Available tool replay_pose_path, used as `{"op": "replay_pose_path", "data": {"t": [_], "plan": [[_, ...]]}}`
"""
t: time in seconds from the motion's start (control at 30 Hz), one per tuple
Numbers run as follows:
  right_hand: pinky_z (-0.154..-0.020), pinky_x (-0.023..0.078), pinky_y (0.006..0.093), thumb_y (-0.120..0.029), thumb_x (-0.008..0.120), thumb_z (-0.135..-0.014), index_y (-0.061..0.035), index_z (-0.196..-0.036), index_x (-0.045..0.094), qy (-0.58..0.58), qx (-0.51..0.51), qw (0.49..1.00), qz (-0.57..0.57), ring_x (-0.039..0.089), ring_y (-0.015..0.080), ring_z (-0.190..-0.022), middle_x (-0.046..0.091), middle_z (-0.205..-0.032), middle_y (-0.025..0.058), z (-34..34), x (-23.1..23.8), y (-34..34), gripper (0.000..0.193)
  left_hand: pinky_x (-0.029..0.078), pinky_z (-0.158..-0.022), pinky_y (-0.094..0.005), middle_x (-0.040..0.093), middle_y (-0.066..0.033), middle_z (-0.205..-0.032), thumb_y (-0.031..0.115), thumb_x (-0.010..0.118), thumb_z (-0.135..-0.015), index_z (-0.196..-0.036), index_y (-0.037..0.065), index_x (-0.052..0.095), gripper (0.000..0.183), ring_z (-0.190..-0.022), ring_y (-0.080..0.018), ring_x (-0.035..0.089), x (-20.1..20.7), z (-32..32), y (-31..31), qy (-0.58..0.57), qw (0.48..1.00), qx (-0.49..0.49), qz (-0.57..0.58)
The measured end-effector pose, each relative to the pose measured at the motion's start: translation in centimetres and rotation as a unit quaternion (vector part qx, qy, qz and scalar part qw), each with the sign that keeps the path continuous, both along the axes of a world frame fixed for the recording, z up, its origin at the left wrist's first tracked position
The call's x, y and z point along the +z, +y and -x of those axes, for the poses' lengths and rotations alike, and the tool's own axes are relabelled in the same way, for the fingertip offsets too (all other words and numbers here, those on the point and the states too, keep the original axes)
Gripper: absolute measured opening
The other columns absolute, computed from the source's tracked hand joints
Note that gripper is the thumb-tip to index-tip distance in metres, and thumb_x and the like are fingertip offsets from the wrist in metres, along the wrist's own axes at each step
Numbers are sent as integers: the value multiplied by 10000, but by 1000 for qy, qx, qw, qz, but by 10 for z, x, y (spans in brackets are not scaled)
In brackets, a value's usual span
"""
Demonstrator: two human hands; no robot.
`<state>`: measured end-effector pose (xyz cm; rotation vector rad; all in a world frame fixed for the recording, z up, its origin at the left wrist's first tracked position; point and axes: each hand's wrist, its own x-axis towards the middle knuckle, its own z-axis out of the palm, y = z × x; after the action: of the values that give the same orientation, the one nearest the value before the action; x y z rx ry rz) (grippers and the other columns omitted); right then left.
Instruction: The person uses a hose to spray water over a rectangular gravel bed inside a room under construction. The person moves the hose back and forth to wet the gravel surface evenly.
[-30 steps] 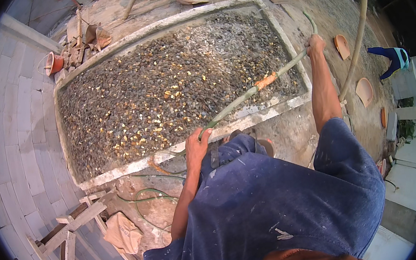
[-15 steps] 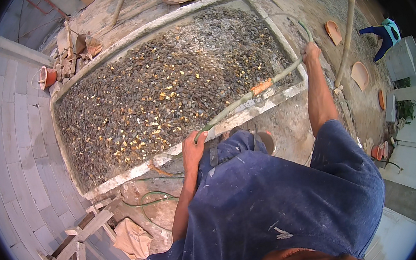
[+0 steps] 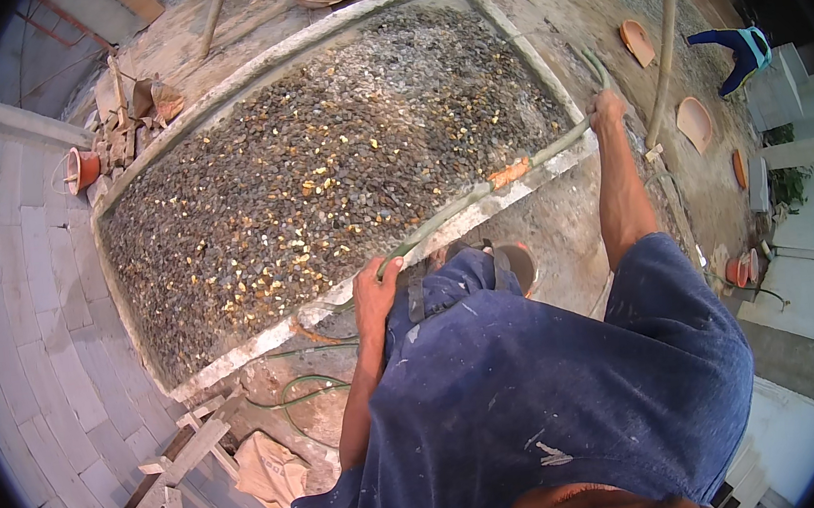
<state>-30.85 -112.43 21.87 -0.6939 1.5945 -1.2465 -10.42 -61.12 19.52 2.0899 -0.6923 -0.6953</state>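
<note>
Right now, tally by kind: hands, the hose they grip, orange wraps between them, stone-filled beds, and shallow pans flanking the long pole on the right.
Hands: 2, left hand and right hand
Hoses gripped: 1 green hose
Wraps: 1 orange wrap
Beds: 1 stone-filled bed
Pans: 2, upper pan and lower pan
Total: 7

Inscriptions: none legible on any item about the rimmed gravel bed (image 3: pixel 231 360). Crumpled tan sack (image 3: pixel 271 466), beyond the bed's near-left corner: surface too small in view to tell faint marks from creases. Dark blue shirt (image 3: pixel 555 367), on the bed's near side: pale marks, all irregular smears, forming no readable characters.
</note>
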Motion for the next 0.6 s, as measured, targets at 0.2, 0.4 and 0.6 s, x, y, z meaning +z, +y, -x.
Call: {"op": "replay_pose_path", "data": {"t": [0.2,0.4,0.6], "plan": [[-363,292,330,-20,490,-820,8,-758,516,28,-15,999,-5,414,157,-454,468,-611,96,8,-4,16,72,443,-619,-420,604,-207,-715,400,621,-861,-901,23,649,380,-673,-365,588,3,-1,4,22,1000,0,-20],[-359,291,314,-18,505,-818,2,-758,516,17,-31,999,6,416,148,-449,466,-607,86,21,-16,23,64,418,-587,-403,574,-181,-660,380,620,-869,-875,-1,630,382,-599,-304,541,-1,-1,8,-2,1000,-10,3],[-361,284,318,-2,495,-812,-5,-748,508,37,-17,999,9,416,146,-448,455,-596,72,41,-29,28,65,428,-613,-405,583,-183,-676,387,620,-867,-881,-2,633,389,-628,-316,560,-1,-2,11,0,1000,-20,-6]]}}
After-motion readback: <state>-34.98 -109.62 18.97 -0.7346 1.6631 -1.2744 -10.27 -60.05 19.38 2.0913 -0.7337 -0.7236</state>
